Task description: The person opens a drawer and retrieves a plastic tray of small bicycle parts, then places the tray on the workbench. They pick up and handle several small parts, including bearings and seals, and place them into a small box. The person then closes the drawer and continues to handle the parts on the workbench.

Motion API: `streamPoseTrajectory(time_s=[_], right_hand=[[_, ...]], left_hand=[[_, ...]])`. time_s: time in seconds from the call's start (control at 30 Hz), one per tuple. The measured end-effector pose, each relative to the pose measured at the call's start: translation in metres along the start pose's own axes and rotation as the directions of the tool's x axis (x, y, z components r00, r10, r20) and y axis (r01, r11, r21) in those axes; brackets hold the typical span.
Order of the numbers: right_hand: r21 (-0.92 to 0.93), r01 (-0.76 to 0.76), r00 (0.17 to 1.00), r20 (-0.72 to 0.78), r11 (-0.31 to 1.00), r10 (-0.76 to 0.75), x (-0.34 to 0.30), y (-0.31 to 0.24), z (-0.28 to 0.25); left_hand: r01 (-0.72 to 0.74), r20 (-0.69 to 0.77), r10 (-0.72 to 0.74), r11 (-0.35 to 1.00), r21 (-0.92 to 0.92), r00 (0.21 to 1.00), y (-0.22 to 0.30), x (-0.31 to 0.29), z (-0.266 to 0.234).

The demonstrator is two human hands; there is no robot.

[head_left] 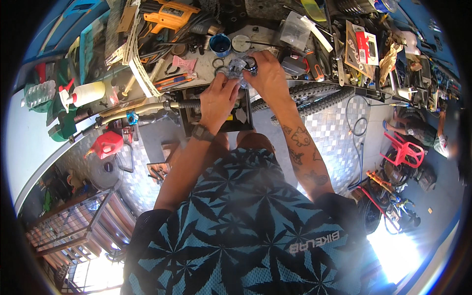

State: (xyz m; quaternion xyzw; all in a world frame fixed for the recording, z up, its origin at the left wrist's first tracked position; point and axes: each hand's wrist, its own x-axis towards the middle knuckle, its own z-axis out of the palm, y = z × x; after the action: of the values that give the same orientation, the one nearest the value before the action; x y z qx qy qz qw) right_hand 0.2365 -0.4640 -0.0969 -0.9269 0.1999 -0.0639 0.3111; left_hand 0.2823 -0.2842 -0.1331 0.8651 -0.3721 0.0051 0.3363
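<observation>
both hands meet over the near edge of the surface [205, 66], where a crumpled piece of clear plastic [236, 67] sits between them: the fingers of the left hand [218, 101] are bunched together on its lower left, and those of the right hand [270, 78] are clamped on its right side, by a dark rounded part too small to make out. for good handling, i would steady the plastic with the left hand, work it gently with the right, and keep it over the surface, since anything small could slip out toward 6 o'clock, where the open drawer [249, 114] lies just below. room is tight around the plastic: a dark ring [218, 63] lies just beside it at 9 o'clock, a blue cup [220, 44] stands near at 11, and a round white lid [241, 43] at 12. farther out, a pink piece [184, 64] lies at 9 and a clear plastic box [294, 32] at 2, so short wrist moves look safer than wide sweeps. below the edge, bicycle tyres [314, 91] reach out at 4, close under the right forearm.
</observation>
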Motion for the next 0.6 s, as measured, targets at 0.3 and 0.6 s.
streamPoseTrajectory(time_s=[0.3, 0.6], right_hand=[[-0.014, 0.152, 0.988, 0.025, 0.988, -0.152, 0.01, -0.001, 0.012], [-0.14, 0.21, 0.977, 0.07, 0.968, -0.202, 0.008, -0.003, 0.016]], left_hand=[[0.103, -0.048, -0.11, 0.985, -0.141, 0.993, 0.003, -0.008, -0.016], [0.203, -0.105, -0.216, 0.971, -0.126, 0.971, 0.0, -0.005, -0.011]])
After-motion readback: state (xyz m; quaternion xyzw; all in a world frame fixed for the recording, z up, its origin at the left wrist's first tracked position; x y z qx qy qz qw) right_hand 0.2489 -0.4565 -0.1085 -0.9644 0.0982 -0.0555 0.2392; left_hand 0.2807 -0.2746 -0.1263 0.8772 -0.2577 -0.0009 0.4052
